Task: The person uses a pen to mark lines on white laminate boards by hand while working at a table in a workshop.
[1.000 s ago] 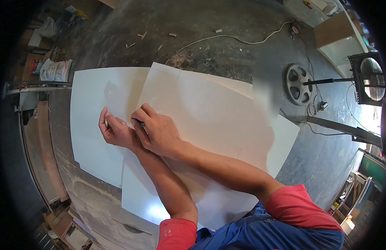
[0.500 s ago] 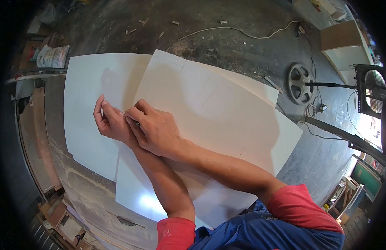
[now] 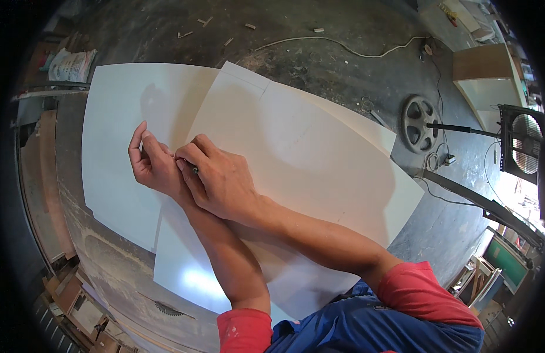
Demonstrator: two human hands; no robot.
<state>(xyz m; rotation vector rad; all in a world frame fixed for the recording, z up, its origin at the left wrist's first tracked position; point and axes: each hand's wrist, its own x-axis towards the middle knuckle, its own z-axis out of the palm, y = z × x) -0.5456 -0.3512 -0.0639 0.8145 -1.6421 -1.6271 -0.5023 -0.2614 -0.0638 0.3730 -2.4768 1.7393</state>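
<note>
Two overlapping white sheets lie below my hands: a left sheet (image 3: 116, 100) and, on top of it, a larger right sheet (image 3: 319, 176) with faint pencil lines near its far corner. My left hand (image 3: 152, 157) hovers over the left sheet, its fingers loosely curled and apart, with nothing visible in them. Across the left wrist lies my right hand (image 3: 222, 176), closed, its fingertips touching the base of the left hand. From its curled fingers pokes the dark end of a thin pencil-like stick (image 3: 195, 170); the remainder is hidden.
A toothed saw blade (image 3: 168, 309) rises through the worn table surface (image 3: 122, 259) at the near left. To the right stand a round spoked base (image 3: 421, 123) and a fan (image 3: 524, 143). A pale cable (image 3: 343, 46) and wood scraps lie on the floor.
The view has shifted slightly, so the sheets and table sit a little further left. Both hands keep nearly the same pose, right fingertips still against the left hand.
</note>
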